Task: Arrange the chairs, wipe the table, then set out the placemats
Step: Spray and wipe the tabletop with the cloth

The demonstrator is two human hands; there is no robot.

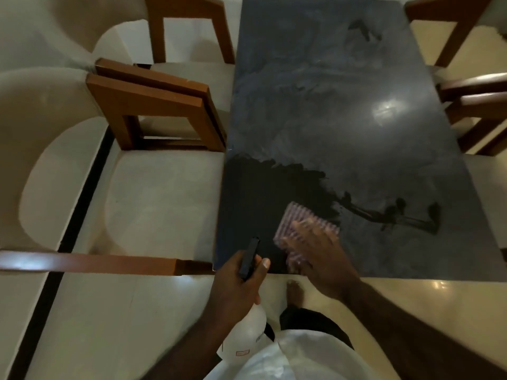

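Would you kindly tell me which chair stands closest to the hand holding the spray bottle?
The nearer chair left of the table: its armrest ends right beside the left hand gripping the spray bottle. The others stand farther up or across.

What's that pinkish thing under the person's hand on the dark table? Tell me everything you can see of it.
It is a pinkish-purple cloth, roughly rectangular, with a ribbed or checked pattern; blur hides finer detail. It lies flat on the dark table close to the near edge, at the border of a darker wet-looking patch. The right hand presses on its nearer half with straight, spread fingers; its far half is uncovered. Nothing else touches it.
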